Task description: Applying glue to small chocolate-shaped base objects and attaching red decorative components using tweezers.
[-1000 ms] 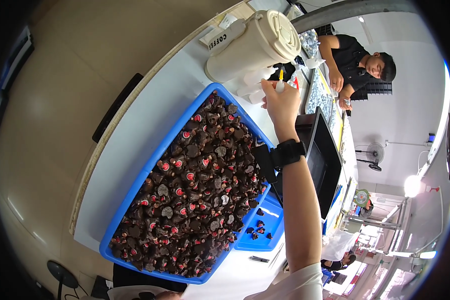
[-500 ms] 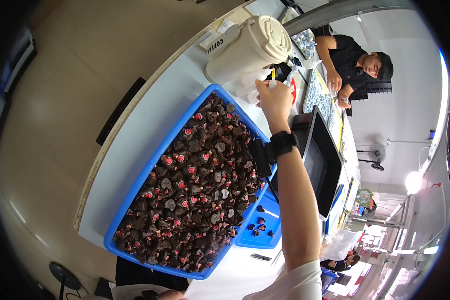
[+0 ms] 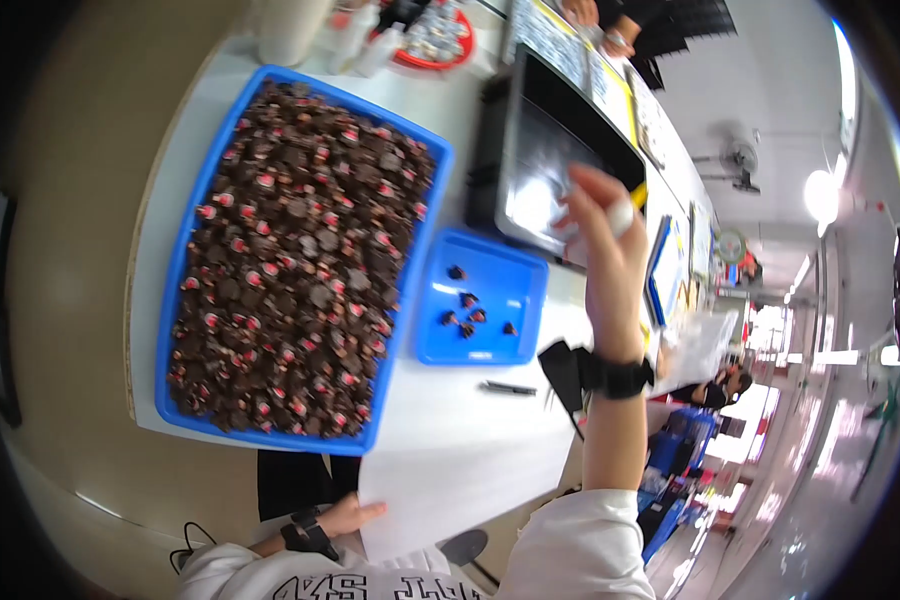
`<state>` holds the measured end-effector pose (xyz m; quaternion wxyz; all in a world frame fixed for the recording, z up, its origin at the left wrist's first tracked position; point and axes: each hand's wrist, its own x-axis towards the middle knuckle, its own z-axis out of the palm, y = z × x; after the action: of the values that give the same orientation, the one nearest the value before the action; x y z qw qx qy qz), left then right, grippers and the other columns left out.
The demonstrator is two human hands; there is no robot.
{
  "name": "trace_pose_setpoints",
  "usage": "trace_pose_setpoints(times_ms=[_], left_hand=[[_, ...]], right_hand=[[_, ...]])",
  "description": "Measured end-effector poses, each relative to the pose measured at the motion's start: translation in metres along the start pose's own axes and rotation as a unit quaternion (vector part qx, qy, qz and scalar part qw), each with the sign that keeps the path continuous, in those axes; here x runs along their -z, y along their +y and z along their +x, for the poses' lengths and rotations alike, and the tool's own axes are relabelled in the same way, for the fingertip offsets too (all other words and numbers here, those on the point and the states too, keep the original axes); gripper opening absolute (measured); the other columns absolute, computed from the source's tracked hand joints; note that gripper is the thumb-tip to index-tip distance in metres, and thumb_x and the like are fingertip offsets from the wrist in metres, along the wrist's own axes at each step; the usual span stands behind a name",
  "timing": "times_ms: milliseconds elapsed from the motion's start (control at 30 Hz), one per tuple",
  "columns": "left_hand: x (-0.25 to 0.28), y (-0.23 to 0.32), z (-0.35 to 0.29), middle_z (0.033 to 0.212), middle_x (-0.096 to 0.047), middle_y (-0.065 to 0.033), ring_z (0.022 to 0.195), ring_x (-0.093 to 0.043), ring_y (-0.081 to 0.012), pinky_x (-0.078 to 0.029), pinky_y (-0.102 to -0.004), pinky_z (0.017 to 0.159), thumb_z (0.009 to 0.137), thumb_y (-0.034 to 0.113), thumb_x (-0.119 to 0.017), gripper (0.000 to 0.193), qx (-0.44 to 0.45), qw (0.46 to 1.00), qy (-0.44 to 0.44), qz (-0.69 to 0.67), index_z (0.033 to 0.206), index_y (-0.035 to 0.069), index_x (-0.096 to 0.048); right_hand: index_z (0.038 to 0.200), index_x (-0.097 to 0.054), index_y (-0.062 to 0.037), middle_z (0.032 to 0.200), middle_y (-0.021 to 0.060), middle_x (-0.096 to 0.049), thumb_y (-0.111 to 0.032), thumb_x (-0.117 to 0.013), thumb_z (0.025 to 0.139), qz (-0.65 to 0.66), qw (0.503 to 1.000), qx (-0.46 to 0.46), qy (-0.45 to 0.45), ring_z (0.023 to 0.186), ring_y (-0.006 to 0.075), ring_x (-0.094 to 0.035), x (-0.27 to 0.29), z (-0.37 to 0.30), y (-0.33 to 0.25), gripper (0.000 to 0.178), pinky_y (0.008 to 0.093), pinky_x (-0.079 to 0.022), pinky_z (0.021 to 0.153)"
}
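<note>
My right hand [image 3: 615,240] is raised over the near end of a black tray [image 3: 497,170], a little blurred by motion. It is closed round a small white squeeze bottle [image 3: 620,217] with a yellow tip, mostly hidden by the fingers. My left hand [image 3: 346,515] rests low at the near edge of the white table [image 3: 450,450], holding nothing visible; one digit is stretched out, the others partly hidden. Left of centre, a large blue tray [image 3: 395,345] is heaped with small dark brown pieces, some with red-and-white round faces. Beside it, a small blue tray [image 3: 480,345] holds several similar pieces.
A black pen [image 3: 508,388] lies nearer me than the small tray. At the far left stand a cream tumbler [image 3: 292,30], white bottles [image 3: 380,52] and a red dish [image 3: 467,42] of silvery pieces. Across the table, another person's hands [image 3: 610,35] work over trays.
My right hand has come away from the white bottles toward me and to the right, carrying one with a yellow tip. The view has shifted, bringing my left hand more into sight.
</note>
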<state>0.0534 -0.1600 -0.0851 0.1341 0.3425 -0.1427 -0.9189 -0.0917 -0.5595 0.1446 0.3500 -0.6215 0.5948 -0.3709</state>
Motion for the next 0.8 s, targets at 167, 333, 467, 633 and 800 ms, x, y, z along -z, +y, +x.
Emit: trace_pose_setpoints(times_ms=[167,333,467,633,800], left_hand=[[-0.016,0.008,0.001,0.121,-0.056,-0.0063,0.11,-0.052,-0.0162,-0.042,-0.0321,0.095,0.091,0.012,-0.057,0.04,-0.012,0.999,0.028,0.01,0.129,0.001,-0.048],[-0.016,-0.033,0.013,0.123,-0.055,-0.0091,0.111,-0.053,-0.0207,-0.044,-0.0363,0.094,0.09,0.009,-0.057,0.04,-0.058,0.99,0.13,-0.008,0.129,0.002,-0.047],[-0.039,-0.021,0.011,0.116,-0.059,-0.0149,0.106,-0.059,-0.0284,-0.048,-0.0414,0.092,0.088,0.005,-0.056,0.036,-0.066,0.972,0.21,-0.079,0.123,-0.002,-0.051],[-0.058,-0.017,0.0,0.114,-0.06,-0.0138,0.102,-0.06,-0.0277,-0.048,-0.0396,0.091,0.086,0.005,-0.058,0.036,-0.099,0.957,0.265,-0.062,0.121,-0.001,-0.052],[-0.064,-0.017,0.001,0.11,-0.062,-0.0134,0.098,-0.061,-0.0262,-0.049,-0.0383,0.089,0.085,0.007,-0.059,0.036,-0.14,0.944,0.299,-0.022,0.118,-0.002,-0.053]], right_hand=[[0.115,-0.058,0.0008,0.097,0.0066,-0.063,-0.006,-0.058,0.087,-0.071,0.98,-0.119,0.141,0.076,0.0089,-0.058,0.163,-0.19,0.115,0.029,0.0201,-0.046,0.058],[0.11,-0.059,0.0038,0.102,0.0081,-0.062,-0.007,-0.062,0.084,-0.054,0.911,-0.275,0.303,0.089,0.014,-0.059,0.258,-0.393,0.236,0.028,0.0271,-0.05,0.075],[0.109,-0.059,0.0037,0.098,0.0083,-0.063,-0.01,-0.062,0.086,-0.04,0.895,-0.256,0.364,0.084,0.0136,-0.06,0.285,-0.461,0.286,0.027,0.026,-0.049,0.075],[0.101,-0.063,-0.002,0.075,-0.0004,-0.058,-0.013,-0.065,0.086,0.127,0.916,-0.271,0.267,0.063,0.0068,-0.054,0.277,-0.418,0.263,0.019,0.0217,-0.046,0.059],[0.099,-0.063,-0.0028,0.078,0.0044,-0.059,-0.009,-0.064,0.08,0.16,0.947,-0.162,0.226,0.072,0.0125,-0.057,0.254,-0.344,0.29,0.02,0.0252,-0.046,0.064]])
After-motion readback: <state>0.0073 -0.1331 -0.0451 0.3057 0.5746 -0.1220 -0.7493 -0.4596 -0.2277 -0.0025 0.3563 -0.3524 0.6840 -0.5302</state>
